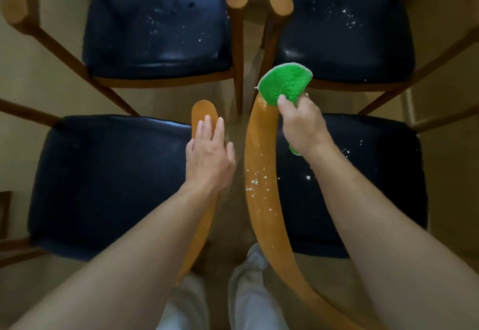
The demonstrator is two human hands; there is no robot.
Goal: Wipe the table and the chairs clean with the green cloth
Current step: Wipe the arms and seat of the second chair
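A person's left hand (208, 154) lies flat, fingers straight, on the wooden armrest (203, 114) of the near-left chair (103, 182). To its right, the right hand (302, 127) grips the green cloth (283, 83), pressed on the front tip of the near-right chair's armrest (261, 179), which bears white specks. Specks also dot the seats of the far-left chair (155, 23) and far-right chair (344, 29).

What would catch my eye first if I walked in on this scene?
The bright green cloth, gripped by the right hand at the tip of a glossy wooden armrest speckled with white crumbs. Around it stand four dark blue chair seats, the far-left one also dusted white.
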